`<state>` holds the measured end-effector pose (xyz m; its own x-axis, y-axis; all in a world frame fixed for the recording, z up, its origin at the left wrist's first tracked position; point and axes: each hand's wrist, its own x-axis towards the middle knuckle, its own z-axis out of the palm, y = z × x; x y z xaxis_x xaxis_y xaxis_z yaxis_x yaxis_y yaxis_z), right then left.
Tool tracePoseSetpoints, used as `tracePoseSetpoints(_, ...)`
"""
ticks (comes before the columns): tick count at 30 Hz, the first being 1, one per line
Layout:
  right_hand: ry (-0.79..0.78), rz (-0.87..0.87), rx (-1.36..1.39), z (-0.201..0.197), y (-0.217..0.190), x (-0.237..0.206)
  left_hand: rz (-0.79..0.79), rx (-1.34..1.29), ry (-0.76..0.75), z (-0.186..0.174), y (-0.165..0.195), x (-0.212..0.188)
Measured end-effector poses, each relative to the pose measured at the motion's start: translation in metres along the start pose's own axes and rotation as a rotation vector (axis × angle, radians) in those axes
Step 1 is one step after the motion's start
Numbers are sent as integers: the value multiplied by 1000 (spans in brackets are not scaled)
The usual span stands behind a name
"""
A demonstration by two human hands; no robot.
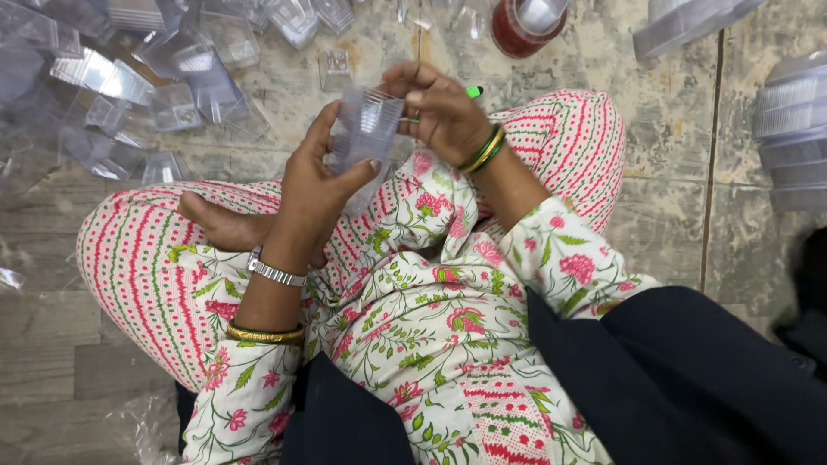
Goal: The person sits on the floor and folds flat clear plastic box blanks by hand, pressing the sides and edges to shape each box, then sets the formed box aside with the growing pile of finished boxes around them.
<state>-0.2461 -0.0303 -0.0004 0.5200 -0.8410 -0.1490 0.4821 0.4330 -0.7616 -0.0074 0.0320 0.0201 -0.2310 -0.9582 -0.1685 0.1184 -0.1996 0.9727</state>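
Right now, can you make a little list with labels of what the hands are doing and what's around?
Left hand: holds the clear plastic box from the side
Right hand: grips the box's top edge, with a green pen tucked in it
Wrists: bangles on both
Sitting: cross-legged on the floor
Nearby: pile of clear boxes, red tape roll

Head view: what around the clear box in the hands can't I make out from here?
- Clear plastic box: lower part hidden behind the left hand; open or closed, cannot tell.
- Green-tipped item: mostly covered by the right hand.
- Red container: cut off by the top edge.
- Stacked clear trays: cut by the right edge.
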Motion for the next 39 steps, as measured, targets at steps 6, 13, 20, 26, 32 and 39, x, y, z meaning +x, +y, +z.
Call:
tracePoseSetpoints(6, -142, 90, -160, -11, -18, -1, 140, 274, -53, -2, -1, -1)
tracePoseSetpoints(13, -94, 137, -34, -11, -21, 0, 142, 279, -105, -4, 3, -5)
tracePoseSetpoints(20, -144, 198, -36, -10, -21, 0, 199, 313, -94, -2, 6, -5)
tracePoseSetpoints(26, -144, 201, -148, -15, -16, 1, 124, 349, -74, -1, 5, -6)
tracePoseSetpoints(32, -117, 216, 10, -19, -19, 1, 96, 333, -85, 0, 10, -8)
tracePoseSetpoints(39, -161, 189, -16, -19, -20, 1, 143, 259, -99, 1, 8, -7)
